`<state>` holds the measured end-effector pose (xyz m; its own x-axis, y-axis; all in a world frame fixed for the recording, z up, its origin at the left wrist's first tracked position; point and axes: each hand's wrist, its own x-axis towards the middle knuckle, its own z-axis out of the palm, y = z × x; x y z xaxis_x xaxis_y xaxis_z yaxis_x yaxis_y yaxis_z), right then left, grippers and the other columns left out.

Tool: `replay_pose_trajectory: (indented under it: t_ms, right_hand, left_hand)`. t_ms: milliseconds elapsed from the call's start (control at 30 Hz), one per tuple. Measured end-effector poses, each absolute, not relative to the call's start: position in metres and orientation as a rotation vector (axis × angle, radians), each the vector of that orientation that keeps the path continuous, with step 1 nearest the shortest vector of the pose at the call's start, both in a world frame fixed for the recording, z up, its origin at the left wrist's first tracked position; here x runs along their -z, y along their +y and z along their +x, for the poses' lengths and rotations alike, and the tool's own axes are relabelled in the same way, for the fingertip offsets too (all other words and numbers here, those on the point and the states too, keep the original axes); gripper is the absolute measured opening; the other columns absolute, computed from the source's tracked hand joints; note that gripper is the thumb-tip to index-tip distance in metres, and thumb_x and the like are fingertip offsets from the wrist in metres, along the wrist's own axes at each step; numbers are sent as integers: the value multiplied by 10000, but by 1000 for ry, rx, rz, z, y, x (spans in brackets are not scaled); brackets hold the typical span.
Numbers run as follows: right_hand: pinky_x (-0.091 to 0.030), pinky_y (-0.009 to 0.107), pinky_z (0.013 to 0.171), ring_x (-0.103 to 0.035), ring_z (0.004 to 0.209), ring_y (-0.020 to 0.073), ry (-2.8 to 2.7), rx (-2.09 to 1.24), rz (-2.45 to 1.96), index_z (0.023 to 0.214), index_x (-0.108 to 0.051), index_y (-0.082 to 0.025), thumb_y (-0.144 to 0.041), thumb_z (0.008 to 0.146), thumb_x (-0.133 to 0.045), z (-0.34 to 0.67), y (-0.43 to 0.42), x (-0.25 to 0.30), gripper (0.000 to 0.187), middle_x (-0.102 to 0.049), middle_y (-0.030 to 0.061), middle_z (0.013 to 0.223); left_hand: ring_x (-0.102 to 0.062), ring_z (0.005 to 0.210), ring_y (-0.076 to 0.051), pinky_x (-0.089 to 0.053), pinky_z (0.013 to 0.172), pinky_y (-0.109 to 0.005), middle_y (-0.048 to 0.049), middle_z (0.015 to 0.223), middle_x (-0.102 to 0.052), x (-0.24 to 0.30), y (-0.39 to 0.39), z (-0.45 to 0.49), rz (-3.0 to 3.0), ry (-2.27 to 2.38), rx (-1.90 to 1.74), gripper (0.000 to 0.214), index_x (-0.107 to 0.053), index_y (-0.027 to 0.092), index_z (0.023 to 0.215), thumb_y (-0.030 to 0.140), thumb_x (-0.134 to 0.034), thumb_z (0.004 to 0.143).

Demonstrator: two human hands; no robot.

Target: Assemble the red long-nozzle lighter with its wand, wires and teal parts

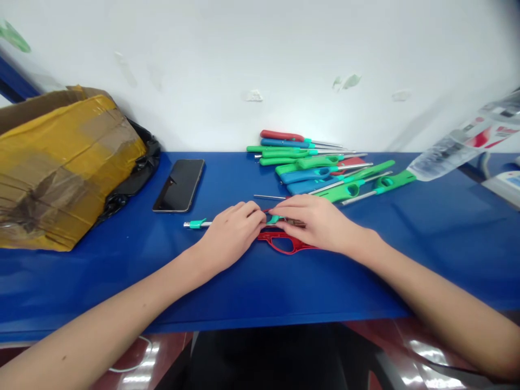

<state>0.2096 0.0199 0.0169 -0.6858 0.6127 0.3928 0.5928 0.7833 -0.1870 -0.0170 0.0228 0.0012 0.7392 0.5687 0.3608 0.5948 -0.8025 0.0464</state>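
Left forearm [93,330] below a taped cardboard box [65,173], black plastic bag [140,168] behind.

The left hand [231,235] and right hand [319,222] meet on the surface [260,287], fingers together over a lighter casing [284,242] that lies just in front of the right fingertips. A metal nozzle [197,223] pokes out left of the left hand. Behind the right hand lies a heap of lighters [320,168], near the wall [260,70]. Behind and left of the left hand lies a phone [179,185]; further left, a cardboard box [69,168] leans against a bin bag [140,165]. A plastic sack [459,143] hangs well right of the right hand.
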Motion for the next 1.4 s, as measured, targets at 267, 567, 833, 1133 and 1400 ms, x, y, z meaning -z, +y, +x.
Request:
replay_pose_trajectory:
  t_ms: [267, 567, 833, 1133, 1400]
  right_hand:
    - [-575, 357, 816, -694, 944, 221, -2526, 8, -905, 1052, -751, -196, -218, 963, -530, 209, 20, -10, 238, -729, 110, 1099]
    - [-574, 355, 823, -695, 978, 218, -2461, 5, -883, 1002, -757, -208, -151, 939, -540, 210, 18, -3, 233, -722, 98, 1139]
    - [-557, 334, 785, -685, 953, 204, -2454, 32, -889, 998, -752, -219, -205, 958, -550, 211, 16, -4, 207, -735, 75, 1088]
    - [-558, 346, 800, -674, 951, 214, -2429, 13, -951, 1005, -758, -203, -191, 954, -547, 209, 16, -2, 217, -732, 83, 1089]
    - [-573, 345, 808, -703, 941, 212, -2375, 8, -882, 980, -776, -212, -152, 925, -585, 209, 16, 3, 207, -745, 78, 1087]
  left_hand:
    - [-613, 1013, -213, -543, 890, -367, -98, 1150, -621, -7, 28, -29, -3064, -1069, 606, 214, -602, 148, 1125, 281, -558, 962]
    - [-541, 1289, -286, -467, 1075, -491, -164, 1354, -600, -3, 41, -38, -3148, -1068, 575, 470, -528, 124, 1360, 308, -608, 934]
    - [-597, 1221, -249, -476, 1054, -465, -87, 1240, -687, -1, 38, -31, -3176, -1153, 740, 343, -617, 176, 1254, 193, -596, 912]
    - [-655, 1064, -214, -547, 934, -374, -84, 1132, -722, -3, 36, -28, -3176, -1133, 891, 329, -636, 135, 1208, 133, -605, 880]
    - [-669, 1025, -211, -565, 902, -350, -80, 1107, -728, 2, 35, -28, -3139, -1074, 976, 315, -646, 141, 1178, 109, -598, 869]
